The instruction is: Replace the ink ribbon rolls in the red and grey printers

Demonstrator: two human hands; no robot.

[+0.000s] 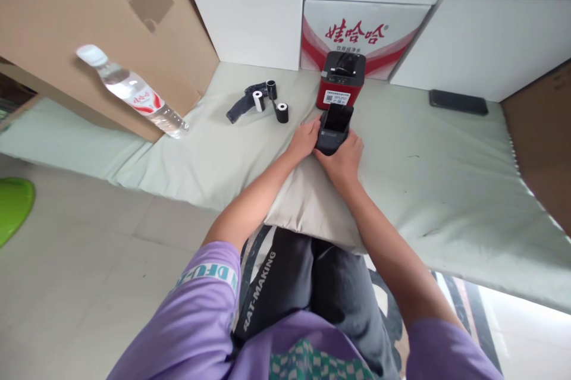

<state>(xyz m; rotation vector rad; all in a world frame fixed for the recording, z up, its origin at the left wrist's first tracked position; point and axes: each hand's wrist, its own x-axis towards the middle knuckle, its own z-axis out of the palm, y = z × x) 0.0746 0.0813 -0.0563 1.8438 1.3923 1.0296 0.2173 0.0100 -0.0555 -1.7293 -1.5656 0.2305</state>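
A small black printer (333, 128) with its lid raised lies on the pale green cloth (209, 154). My left hand (304, 138) grips its left side and my right hand (344, 159) grips its right and near end. Just behind it stands a red and black printer (341, 81). To the left lie two small paper rolls (257, 100) (282, 112), a black roll (271, 89) and a black strip-like part (239, 108). A grey cushion (312, 204) lies under my forearms.
A clear water bottle (134, 92) leans against a brown cardboard box (102, 29) at the left. White boxes (250, 17), one with red printing (357, 32), line the back. A black phone (458, 102) lies at the right. A green object (13, 204) sits on the floor.
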